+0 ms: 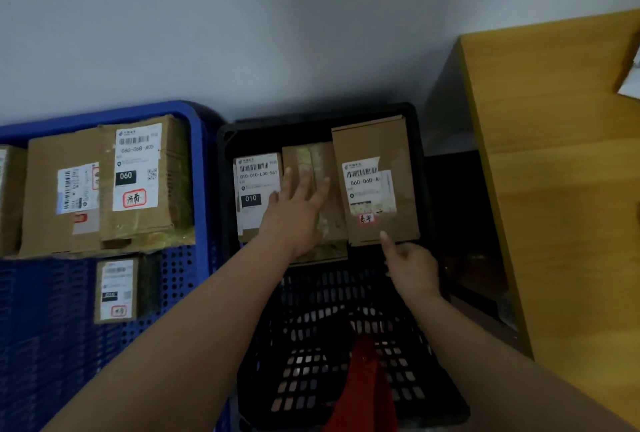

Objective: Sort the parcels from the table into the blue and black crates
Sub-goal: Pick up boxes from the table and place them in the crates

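The black crate [346, 327] holds two cardboard parcels at its far end. My left hand [294, 209] lies flat with straight fingers on the parcel labelled 010 [258, 185]. The parcel labelled 060 [375, 182] stands beside it on the right. My right hand [410, 267] points its index finger at that parcel's near edge, with the other fingers curled and holding nothing. The blue crate [180, 279] on the left holds several parcels, among them a large 060 box [145, 178] and a small box [119, 289].
A wooden table [561, 189] stands at the right, with the corner of a white thing [632, 85] at its far edge. A red cloth [363, 393] hangs low over the black crate. A grey wall is behind the crates.
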### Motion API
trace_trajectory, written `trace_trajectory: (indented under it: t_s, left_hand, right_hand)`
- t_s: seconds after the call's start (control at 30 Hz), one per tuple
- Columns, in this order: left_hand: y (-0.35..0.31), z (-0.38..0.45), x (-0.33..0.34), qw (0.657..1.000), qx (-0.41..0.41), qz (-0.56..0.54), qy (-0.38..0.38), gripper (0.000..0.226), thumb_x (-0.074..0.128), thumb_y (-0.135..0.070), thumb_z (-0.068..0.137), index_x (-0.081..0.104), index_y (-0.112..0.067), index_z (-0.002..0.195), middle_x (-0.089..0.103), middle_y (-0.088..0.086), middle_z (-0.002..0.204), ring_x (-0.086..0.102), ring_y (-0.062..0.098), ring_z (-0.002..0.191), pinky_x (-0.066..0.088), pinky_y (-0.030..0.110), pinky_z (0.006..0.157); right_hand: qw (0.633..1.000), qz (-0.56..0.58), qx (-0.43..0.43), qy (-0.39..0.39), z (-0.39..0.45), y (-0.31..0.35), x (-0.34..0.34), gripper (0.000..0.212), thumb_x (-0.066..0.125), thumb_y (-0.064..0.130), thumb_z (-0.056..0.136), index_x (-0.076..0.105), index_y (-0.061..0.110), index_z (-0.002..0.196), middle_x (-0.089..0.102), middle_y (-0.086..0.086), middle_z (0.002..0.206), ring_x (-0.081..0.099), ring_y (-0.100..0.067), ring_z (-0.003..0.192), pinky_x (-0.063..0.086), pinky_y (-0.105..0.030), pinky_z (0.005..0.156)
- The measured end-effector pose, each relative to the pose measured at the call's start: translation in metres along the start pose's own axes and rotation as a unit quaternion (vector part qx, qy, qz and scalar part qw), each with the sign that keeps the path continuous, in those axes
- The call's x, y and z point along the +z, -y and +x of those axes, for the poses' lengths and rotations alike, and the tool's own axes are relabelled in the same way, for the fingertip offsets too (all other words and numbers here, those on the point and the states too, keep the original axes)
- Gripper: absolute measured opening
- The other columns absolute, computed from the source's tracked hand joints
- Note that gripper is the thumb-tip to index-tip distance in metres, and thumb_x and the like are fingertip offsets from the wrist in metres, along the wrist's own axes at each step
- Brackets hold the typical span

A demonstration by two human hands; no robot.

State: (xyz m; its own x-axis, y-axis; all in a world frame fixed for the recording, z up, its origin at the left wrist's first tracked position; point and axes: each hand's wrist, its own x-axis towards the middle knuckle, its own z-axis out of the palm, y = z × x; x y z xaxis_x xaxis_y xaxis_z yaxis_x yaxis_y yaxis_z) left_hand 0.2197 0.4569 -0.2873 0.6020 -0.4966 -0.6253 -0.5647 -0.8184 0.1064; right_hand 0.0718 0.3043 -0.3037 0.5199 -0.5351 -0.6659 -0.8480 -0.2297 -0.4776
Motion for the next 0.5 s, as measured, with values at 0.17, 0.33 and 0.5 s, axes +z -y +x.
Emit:
trace_trajectory:
  t_s: [0.17, 0.33, 0.5]
  left_hand:
    - [0.003, 0.014, 0.010, 0.999, 0.026, 0.021, -0.006, 0.096, 0.060, -0.034, 0.091, -0.014, -0.031, 0.152, -0.023, 0.000, 0.160, -0.022, 0.035, 0.145, 0.012, 0.057, 0.116]
    - [0.012, 0.017, 0.018, 0.999, 0.036, -0.011, 0.006, 0.096, 0.062, -0.032, 0.091, -0.012, -0.033, 0.153, -0.024, -0.004, 0.159, -0.022, 0.035, 0.145, 0.011, 0.059, 0.115]
    - [0.013, 0.018, 0.021, 0.999, 0.039, -0.036, 0.009, 0.099, 0.066, -0.030, 0.089, -0.010, -0.035, 0.153, -0.026, -0.007, 0.159, -0.025, 0.033, 0.144, 0.006, 0.059, 0.115]
  right_hand:
    - [0.895, 0.409, 0.175, 0.008, 0.011, 0.006, 0.026, 0.053, 0.064, 0.061, 0.081, 0.057, 0.019, 0.113, 0.063, -0.003, 0.113, 0.062, -0.020, 0.097, 0.052, -0.036, 0.088]
    - [0.800, 0.569, 0.193, -0.005, 0.023, 0.019, 0.032, 0.069, 0.076, 0.048, 0.076, 0.050, 0.015, 0.131, 0.060, -0.003, 0.123, 0.058, -0.025, 0.113, 0.048, -0.048, 0.099]
    - [0.801, 0.573, 0.173, -0.004, 0.025, 0.020, 0.033, 0.068, 0.076, 0.047, 0.076, 0.052, 0.019, 0.133, 0.063, -0.002, 0.124, 0.062, -0.022, 0.109, 0.055, -0.040, 0.083]
